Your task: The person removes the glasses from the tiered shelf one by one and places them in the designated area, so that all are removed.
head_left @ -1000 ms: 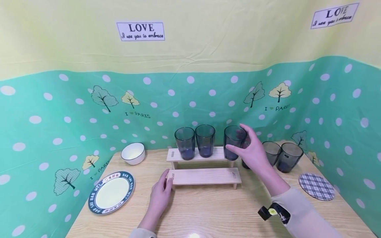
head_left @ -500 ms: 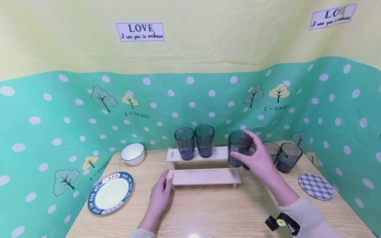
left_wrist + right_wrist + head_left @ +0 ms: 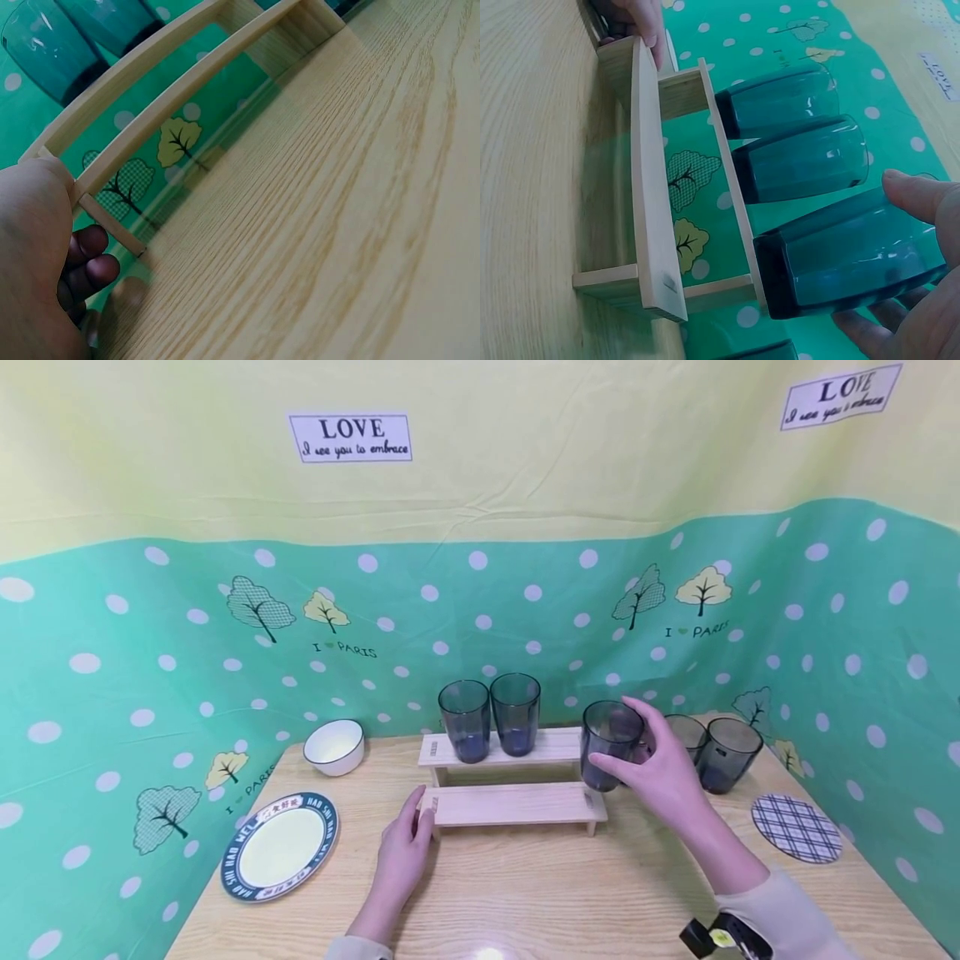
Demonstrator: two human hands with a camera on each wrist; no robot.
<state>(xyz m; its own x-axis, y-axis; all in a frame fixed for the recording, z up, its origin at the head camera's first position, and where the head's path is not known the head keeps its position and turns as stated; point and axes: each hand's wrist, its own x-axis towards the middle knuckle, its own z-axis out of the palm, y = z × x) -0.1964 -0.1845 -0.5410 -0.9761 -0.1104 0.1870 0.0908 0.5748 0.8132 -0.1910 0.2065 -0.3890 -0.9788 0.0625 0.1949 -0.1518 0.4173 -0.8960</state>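
Observation:
A two-tier wooden rack [image 3: 510,805] stands mid-table. My left hand [image 3: 401,852] grips the left end of its lower tier; in the left wrist view, that hand's fingers [image 3: 94,274] curl beside the rack's leg. My right hand [image 3: 663,768] holds a dark tinted drinking glass [image 3: 609,747] upright, thumb on the near side and fingers round the far side. This glass overlaps the right end of the rack in the head view. On the upper tier stand two matching glasses, the left glass [image 3: 467,727] and the right glass [image 3: 516,718], side by side.
Behind my right hand are more tinted glasses, including one glass [image 3: 727,760] at the table's right. Near it lies a plaid round mat [image 3: 797,828]. To the left are a white bowl [image 3: 334,748] and a blue-rimmed plate [image 3: 279,847]. A green patterned cloth [image 3: 405,635] hangs close behind.
My right hand has moved the held glass rightward and toward me, from over the upper tier to the rack's right end. My left hand has stayed at the rack.

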